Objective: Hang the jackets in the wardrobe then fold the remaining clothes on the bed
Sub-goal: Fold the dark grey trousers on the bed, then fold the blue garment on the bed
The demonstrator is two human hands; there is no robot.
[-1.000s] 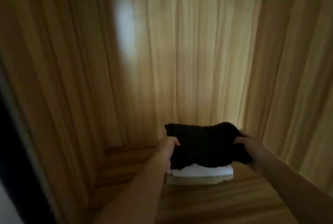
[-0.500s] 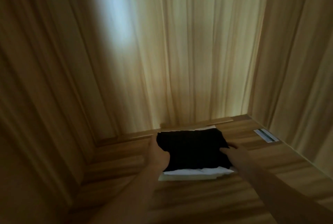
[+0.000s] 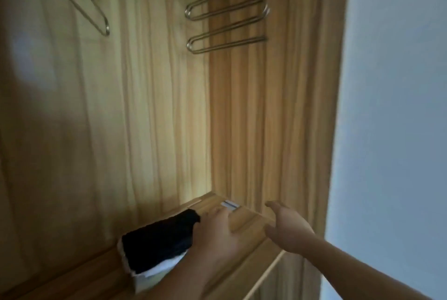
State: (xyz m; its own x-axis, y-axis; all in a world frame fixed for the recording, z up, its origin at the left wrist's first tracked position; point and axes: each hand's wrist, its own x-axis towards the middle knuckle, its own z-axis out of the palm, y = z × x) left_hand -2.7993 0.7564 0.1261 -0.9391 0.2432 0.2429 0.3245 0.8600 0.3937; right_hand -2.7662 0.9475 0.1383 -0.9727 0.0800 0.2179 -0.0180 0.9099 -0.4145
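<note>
Here, inside a wooden wardrobe (image 3: 242, 118), wire hangers (image 3: 96, 14) hang at the upper left, and more hangers (image 3: 225, 26) hang further right near the back corner. Low on the left, a folded black garment (image 3: 159, 239) lies on top of a folded white garment (image 3: 154, 274), the small stack resting on the wardrobe shelf (image 3: 244, 222) close to the back wall. The left hand (image 3: 217, 232) reaches in over the shelf just beside the right end of the black garment, fingers spread and fairly straight, gripping nothing; whether it touches the cloth is hard to tell. Beyond its fingertips, a small pale label (image 3: 229, 205) sits on the shelf near the corner. Further right, the right hand (image 3: 287, 229) hovers above the shelf's front edge, fingers loosely extended and holding nothing, well clear of the stack. At the far right stands a plain pale wall (image 3: 391, 106).
</note>
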